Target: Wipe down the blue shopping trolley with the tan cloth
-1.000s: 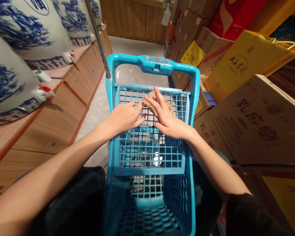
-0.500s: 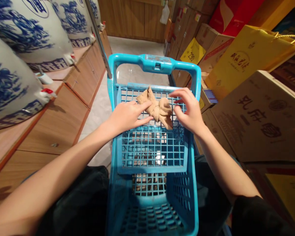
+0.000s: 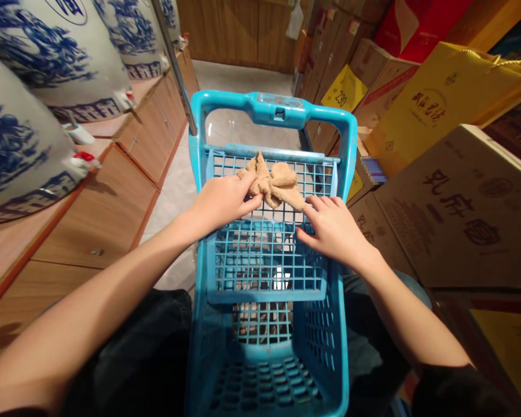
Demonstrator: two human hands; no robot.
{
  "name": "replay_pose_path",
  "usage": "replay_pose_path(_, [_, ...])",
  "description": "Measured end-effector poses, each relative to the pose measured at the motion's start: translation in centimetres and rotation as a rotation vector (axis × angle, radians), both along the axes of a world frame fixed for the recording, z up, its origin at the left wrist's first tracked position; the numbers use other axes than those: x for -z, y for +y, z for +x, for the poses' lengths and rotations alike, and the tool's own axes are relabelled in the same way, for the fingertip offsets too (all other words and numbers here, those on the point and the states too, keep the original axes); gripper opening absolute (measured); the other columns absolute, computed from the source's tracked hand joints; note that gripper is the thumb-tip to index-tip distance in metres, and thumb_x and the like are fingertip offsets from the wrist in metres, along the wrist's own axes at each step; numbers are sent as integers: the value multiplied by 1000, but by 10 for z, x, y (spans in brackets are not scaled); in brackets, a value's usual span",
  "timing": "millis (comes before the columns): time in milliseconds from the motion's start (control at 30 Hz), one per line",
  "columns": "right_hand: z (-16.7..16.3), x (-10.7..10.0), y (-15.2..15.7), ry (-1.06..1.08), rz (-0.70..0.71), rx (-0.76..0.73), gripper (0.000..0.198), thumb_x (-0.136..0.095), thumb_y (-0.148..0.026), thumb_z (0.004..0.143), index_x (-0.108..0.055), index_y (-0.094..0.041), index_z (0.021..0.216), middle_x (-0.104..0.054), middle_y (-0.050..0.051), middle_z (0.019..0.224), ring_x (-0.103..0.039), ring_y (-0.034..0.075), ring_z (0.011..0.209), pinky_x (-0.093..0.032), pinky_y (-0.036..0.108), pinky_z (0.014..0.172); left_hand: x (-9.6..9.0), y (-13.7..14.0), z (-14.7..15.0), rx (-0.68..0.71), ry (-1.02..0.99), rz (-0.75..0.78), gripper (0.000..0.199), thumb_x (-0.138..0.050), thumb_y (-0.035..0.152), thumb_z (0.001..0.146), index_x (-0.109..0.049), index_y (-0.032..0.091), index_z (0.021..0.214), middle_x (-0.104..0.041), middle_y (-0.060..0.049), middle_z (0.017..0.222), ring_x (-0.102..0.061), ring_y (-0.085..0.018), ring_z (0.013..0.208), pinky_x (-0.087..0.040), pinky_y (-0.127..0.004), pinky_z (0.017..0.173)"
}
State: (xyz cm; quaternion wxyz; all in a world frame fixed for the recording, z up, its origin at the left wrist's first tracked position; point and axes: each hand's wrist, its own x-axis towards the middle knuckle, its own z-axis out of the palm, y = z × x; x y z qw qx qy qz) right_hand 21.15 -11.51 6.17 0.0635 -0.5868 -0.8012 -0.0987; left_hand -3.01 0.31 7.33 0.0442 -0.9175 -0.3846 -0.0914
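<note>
- Along the left side run wooden cabinets [image 3: 80, 226], their drawer fronts facing the aisle.
- On top of them stand large white jars [image 3: 54, 58] painted in blue, with red-tipped taps near the base.
- Between the person's legs stands a blue shopping cart [image 3: 344, 324], with its grid panel [image 3: 267, 297] below the handle.
- To the right is a big carton [image 3: 460, 226], dark lettering on its side.
- Just behind that carton, a yellow gift bag [image 3: 429, 107] with rope handles.
- Farther back, a yellow card [image 3: 342, 90] reading 230.
- The left hand [image 3: 223, 200] grasps the cloth's left end between thumb and fingers.
- The right hand [image 3: 338, 231], fingers bent over the panel, touches the cloth's right tip — whether it grips, I cannot tell.
- The tan cloth [image 3: 282, 182] lies bunched on the panel's upper part — between both hands.
</note>
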Motion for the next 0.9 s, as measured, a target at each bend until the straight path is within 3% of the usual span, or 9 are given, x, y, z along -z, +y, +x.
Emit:
replay_pose_path(300, [6,17,7,198,71,32,25,-65,-40,88,-73,-21,102,-74,11,109,-64,31,105,-40,45,94,-1,-1,-5,-26,-116,-28,47,-57,47,99,-72,22,137,-83,-7,96,-78,-27,86,-52,-33,76])
replay_pose_path(500, [14,19,7,298,78,-12,28,-64,-41,88,-77,-23,104,-76,9,110,-67,29,103,-38,44,93,-41,7,-31,156,-61,-184,41,-56,43,100,-74,30,135,-82,-2,115,-76,-25,99,-56,-34,85])
replay_pose_path(600, [16,21,8,331,97,-16,27,-65,-42,88,-78,-24,103,-76,8,108,-67,29,103,-39,45,94,-55,13,-41,76,-148,-59,39,-51,32,102,-74,28,133,-80,-3,123,-74,-25,107,-57,-39,93])
replay_pose_path(733, [16,23,8,340,120,-14,26,-66,-43,88,-78,-24,101,-76,7,108,-67,29,104,-39,45,94,-33,14,-34,2,-156,15,47,-41,20,101,-70,19,138,-70,-13,141,-65,-32,130,-55,-49,109])
replay_pose_path(833, [17,23,8,336,120,-13,25,-67,-43,88,-77,-25,102,-77,7,108,-68,29,105,-40,46,95,-4,11,-26,119,-157,-1,47,-51,34,103,-64,16,145,-54,-18,160,-50,-38,148,-47,-59,120])
replay_pose_path(900, [17,23,8,335,117,-10,24,-67,-43,88,-77,-25,102,-77,7,108,-68,29,105,-40,46,95,7,11,-25,215,-172,-18,45,-53,34,104,-63,18,145,-49,-17,164,-45,-37,153,-43,-58,125])
